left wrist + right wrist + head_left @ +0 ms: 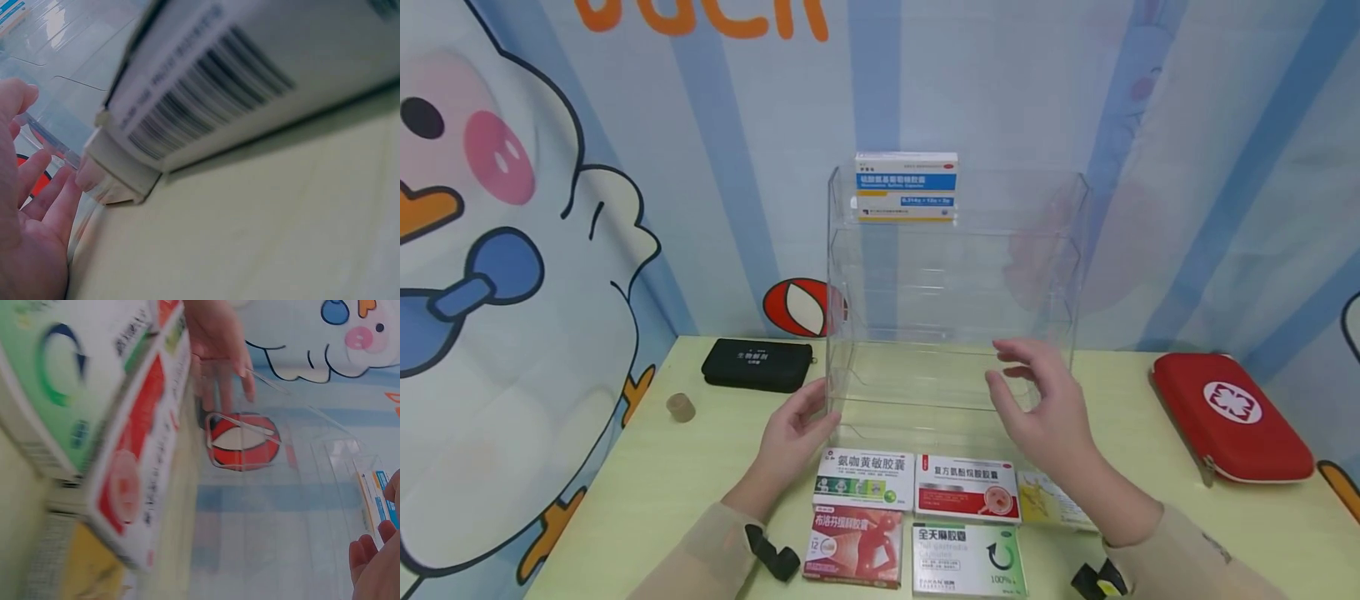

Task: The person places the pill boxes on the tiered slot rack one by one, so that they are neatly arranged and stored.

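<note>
A clear acrylic tiered rack (955, 292) stands on the table, one blue-and-white medicine box (907, 187) in its top tier at the left. My left hand (793, 429) touches the rack's lower left side with its fingers extended. In front of the rack's right half, my right hand (1052, 408) hovers with thumb and fingers apart, holding nothing. Before the rack lie a white-and-green box (863, 479), a red-and-white box (967, 490), a red box (853, 546), a green-and-white box (967, 562) and a yellow box (1048, 498), partly covered by my right forearm.
Left of the rack, a black zip case (757, 365) lies near the table's back edge, with a small tan cylinder (681, 407) nearby. A red zip case (1232, 417) with a white emblem lies at the right. A printed cloth backdrop (760, 167) hangs behind the table.
</note>
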`<state>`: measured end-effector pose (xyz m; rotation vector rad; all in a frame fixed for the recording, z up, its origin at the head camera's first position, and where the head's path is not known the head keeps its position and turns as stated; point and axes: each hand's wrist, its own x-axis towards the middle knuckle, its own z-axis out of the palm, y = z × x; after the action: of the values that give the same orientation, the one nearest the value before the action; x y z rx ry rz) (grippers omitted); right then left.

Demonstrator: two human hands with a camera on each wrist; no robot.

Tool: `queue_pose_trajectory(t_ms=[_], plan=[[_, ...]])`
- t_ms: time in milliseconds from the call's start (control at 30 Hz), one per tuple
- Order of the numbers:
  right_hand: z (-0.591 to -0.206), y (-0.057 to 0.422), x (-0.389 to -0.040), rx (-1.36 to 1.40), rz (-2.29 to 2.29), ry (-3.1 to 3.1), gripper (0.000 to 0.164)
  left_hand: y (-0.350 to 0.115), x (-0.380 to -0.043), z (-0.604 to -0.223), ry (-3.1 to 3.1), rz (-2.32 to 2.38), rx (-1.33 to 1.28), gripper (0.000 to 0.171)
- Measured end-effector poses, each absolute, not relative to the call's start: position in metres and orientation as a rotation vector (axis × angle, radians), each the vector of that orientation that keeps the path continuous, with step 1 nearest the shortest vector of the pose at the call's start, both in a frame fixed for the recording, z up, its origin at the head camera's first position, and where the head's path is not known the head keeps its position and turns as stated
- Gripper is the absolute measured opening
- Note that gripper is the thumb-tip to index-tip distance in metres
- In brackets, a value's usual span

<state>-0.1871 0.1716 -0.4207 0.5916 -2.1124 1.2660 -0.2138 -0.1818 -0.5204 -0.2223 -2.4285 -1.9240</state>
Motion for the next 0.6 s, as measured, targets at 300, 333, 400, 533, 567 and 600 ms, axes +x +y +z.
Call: queue_pose_trajectory(t_ms=[300, 333, 400, 533, 567, 600], plan=[[-0.445, 0.179, -0.144, 0.683, 1.125, -2.259, 0.045, -0.182, -0.214, -0.52, -2.424, -1.93, -0.23, 0.057], [-0.448, 0.18, -0.14, 0.691, 1.113, -2.276, 0.046, -0.182, -0.214, -0.52, -2.424, -1.931, -0.231, 0.058], [-0.453, 0.183, -0.133, 0.714, 1.083, -2.31, 0.047, -0.182, -0.213, -0.521, -2.422, -1.929, -0.234, 0.058], [-0.462, 0.188, -0.121, 0.717, 1.035, -2.432, 0.045, -0.182, -0.212, -0.521, -2.419, -1.926, -0.239, 0.059], [-0.465, 0.19, -0.118, 0.717, 1.025, -2.46, 0.044, -0.182, -0.212, -0.521, -2.421, -1.923, -0.241, 0.059], [-0.468, 0.191, -0.115, 0.705, 1.018, -2.499, 0.042, -0.182, -0.212, -0.521, -2.421, -1.923, -0.242, 0.059]])
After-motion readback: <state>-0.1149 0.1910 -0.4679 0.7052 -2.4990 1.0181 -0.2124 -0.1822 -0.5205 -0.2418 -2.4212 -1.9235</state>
